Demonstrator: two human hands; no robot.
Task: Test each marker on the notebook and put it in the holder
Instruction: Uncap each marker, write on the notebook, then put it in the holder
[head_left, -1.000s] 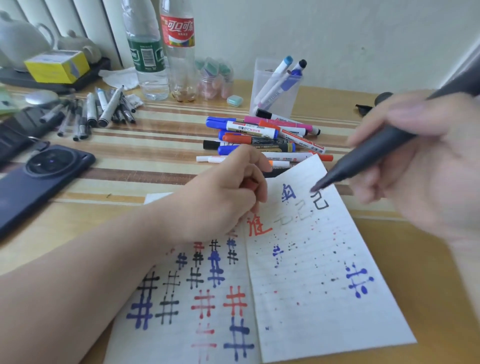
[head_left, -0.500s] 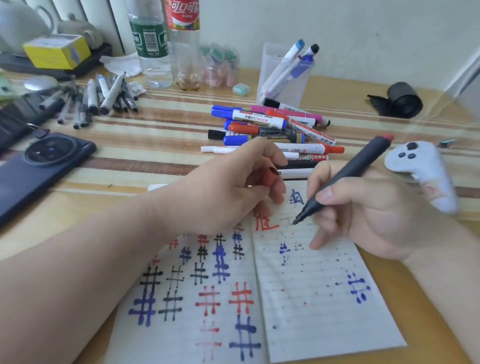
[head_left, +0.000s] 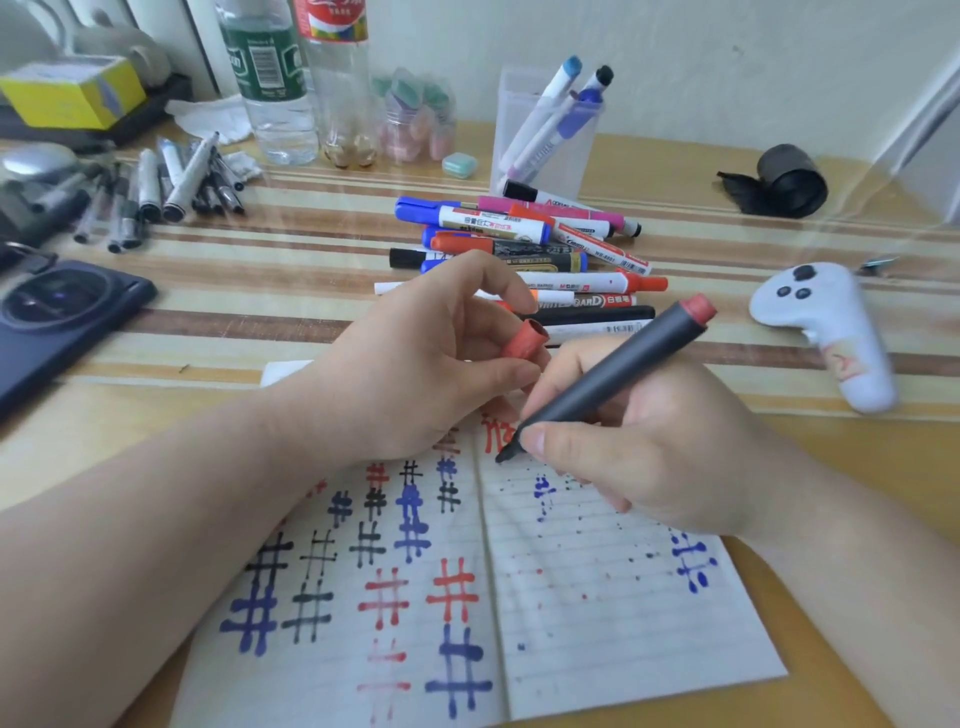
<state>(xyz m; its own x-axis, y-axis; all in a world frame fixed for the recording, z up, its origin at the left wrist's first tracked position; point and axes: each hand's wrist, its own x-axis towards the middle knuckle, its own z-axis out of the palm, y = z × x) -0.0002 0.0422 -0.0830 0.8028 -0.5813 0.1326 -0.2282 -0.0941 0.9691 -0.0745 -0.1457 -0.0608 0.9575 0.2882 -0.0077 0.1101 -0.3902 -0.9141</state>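
Bench-wise, right hand grips the dark marker tip-down on the notebook, left hand just beside it pinching its red cap.

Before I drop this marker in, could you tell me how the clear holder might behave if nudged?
The clear holder looks thin-walled and tall, so it is probably light and could tip. The markers in it lean right, likely shifting weight that way. The table looks glossy, so a low push might just slide it.
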